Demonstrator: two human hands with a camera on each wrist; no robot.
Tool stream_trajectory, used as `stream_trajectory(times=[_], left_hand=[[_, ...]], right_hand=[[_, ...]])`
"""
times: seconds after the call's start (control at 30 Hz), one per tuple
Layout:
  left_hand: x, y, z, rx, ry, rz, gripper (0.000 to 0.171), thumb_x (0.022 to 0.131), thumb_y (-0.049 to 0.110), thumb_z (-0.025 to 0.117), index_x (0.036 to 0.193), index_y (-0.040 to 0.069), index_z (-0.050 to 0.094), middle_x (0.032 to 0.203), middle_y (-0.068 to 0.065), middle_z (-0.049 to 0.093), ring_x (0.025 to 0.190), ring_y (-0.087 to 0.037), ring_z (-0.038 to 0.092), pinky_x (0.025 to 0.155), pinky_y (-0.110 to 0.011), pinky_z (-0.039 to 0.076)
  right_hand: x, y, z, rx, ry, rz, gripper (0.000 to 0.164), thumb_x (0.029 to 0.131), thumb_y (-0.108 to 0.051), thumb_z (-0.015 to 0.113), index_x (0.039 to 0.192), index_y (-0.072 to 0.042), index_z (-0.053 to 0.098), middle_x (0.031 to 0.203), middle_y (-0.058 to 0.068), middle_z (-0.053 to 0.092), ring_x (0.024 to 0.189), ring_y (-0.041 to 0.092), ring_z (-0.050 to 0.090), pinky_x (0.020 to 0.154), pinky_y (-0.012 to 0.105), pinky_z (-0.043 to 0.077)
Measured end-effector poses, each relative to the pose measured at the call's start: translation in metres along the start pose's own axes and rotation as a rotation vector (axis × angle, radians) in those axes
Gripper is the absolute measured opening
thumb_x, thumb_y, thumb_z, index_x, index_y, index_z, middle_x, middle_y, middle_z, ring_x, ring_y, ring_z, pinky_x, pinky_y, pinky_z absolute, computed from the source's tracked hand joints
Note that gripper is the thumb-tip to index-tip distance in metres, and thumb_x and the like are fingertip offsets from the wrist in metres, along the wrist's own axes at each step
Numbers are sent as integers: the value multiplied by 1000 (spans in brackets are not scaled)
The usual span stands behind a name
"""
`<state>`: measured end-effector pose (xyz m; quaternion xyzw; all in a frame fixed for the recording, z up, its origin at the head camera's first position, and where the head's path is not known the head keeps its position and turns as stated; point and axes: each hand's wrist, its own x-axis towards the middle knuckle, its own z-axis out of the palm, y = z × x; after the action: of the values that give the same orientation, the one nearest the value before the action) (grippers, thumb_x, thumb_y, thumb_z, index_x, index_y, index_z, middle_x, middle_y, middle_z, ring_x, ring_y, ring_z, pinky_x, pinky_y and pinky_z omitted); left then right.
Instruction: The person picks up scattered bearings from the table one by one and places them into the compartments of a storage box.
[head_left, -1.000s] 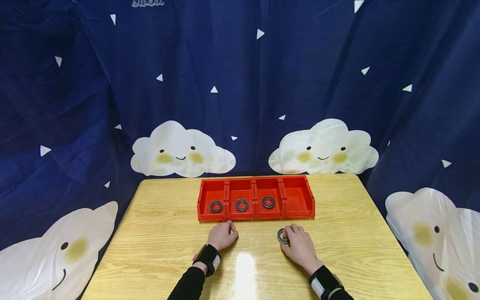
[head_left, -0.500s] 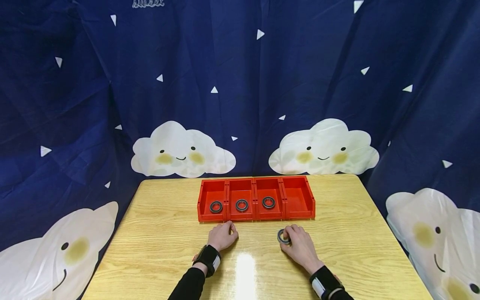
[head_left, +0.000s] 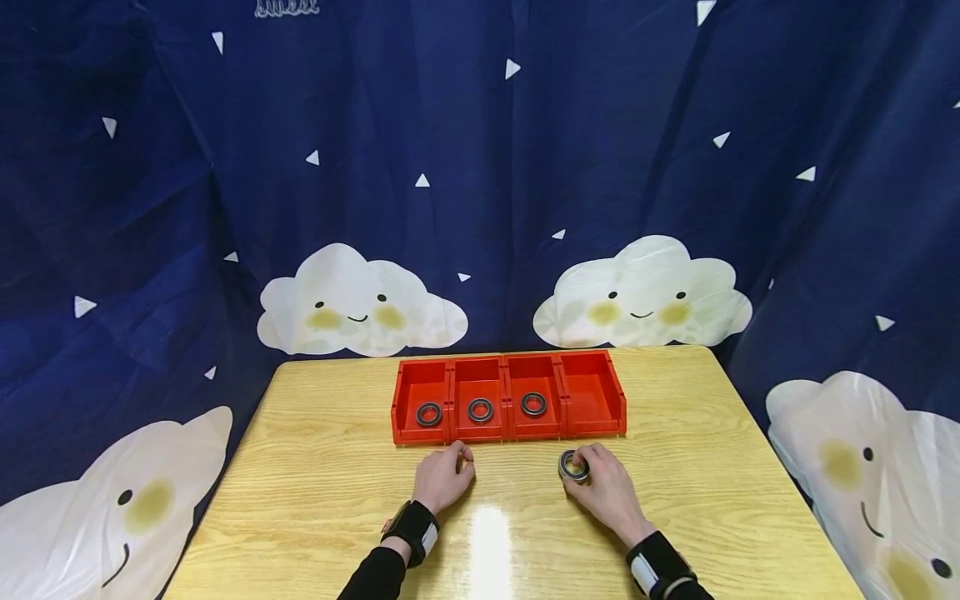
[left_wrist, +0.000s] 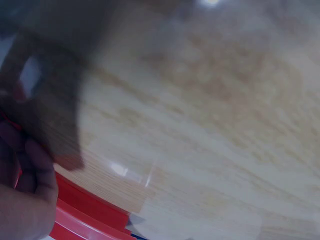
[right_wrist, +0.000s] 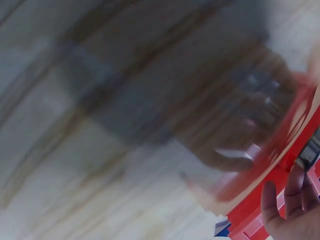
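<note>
My right hand (head_left: 606, 490) pinches a bearing (head_left: 564, 469), a dark ring with metal edges, at its right side. It hovers or stands just in front of the red bins; I cannot tell whether it touches the table. In the right wrist view the bearing (right_wrist: 311, 153) shows at the right edge by the fingertips. My left hand (head_left: 442, 479) rests on the table before the bins, fingers loosely curled, holding nothing. Three similar bearings lie flat, one in each of three bins: the left bearing (head_left: 429, 422), the second bearing (head_left: 481, 418) and the third bearing (head_left: 534, 413).
Several red bins (head_left: 508, 435) are joined in a row at the back of the wooden table (head_left: 330, 483). The rightmost bin (head_left: 592, 400) holds nothing visible. Behind the table hangs a dark blue curtain (head_left: 480, 167) with clouds.
My right hand and its bearing have shifted slightly up and right, and more of the ring shows. My left hand has stayed in place. The head view has shifted a little.
</note>
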<state>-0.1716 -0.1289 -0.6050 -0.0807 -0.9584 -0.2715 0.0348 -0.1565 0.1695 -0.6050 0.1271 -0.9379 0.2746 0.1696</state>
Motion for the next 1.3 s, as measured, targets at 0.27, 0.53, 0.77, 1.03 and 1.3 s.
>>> stream_trajectory(times=[0.27, 0.53, 0.77, 1.03, 1.3], left_hand=[[1, 11, 6, -122, 45, 115, 12, 91, 15, 63, 102, 13, 68, 78, 6, 63, 72, -10, 54, 69, -25, 44], [3, 25, 7, -215, -74, 187, 25, 97, 21, 61, 120, 13, 65, 119, -3, 69, 117, -22, 63, 101, -42, 50], [5, 30, 7, -230, -81, 218, 32, 96, 19, 63, 127, 12, 62, 130, -3, 65, 127, -23, 58, 107, -46, 46], [8, 27, 6, -250, -62, 251, 35, 96, 18, 63, 130, 13, 61, 139, -7, 61, 135, -25, 54, 111, -48, 43], [7, 19, 2, -292, -14, 232, 34, 95, 14, 65, 129, 12, 62, 142, -10, 60, 141, -32, 49, 115, -53, 38]], right_hand=[[4, 8, -11, -5, 5, 23, 32, 69, -19, 89, 87, -12, 64, 87, 2, 61, 79, 14, 56, 71, 36, 49], [13, 15, -25, -5, 3, 48, 32, 72, -18, 88, 91, -9, 63, 89, 5, 61, 82, 19, 57, 74, 39, 48], [27, 21, -35, -27, 50, 15, 33, 71, -16, 89, 91, -8, 65, 89, 8, 64, 84, 25, 58, 73, 43, 48], [43, 26, -43, -45, 55, 1, 32, 73, -16, 87, 92, -7, 64, 90, 10, 63, 83, 26, 57, 73, 43, 49], [64, 32, -47, -86, 37, 20, 34, 74, -19, 87, 95, -4, 65, 91, 15, 65, 84, 32, 59, 75, 49, 49]])
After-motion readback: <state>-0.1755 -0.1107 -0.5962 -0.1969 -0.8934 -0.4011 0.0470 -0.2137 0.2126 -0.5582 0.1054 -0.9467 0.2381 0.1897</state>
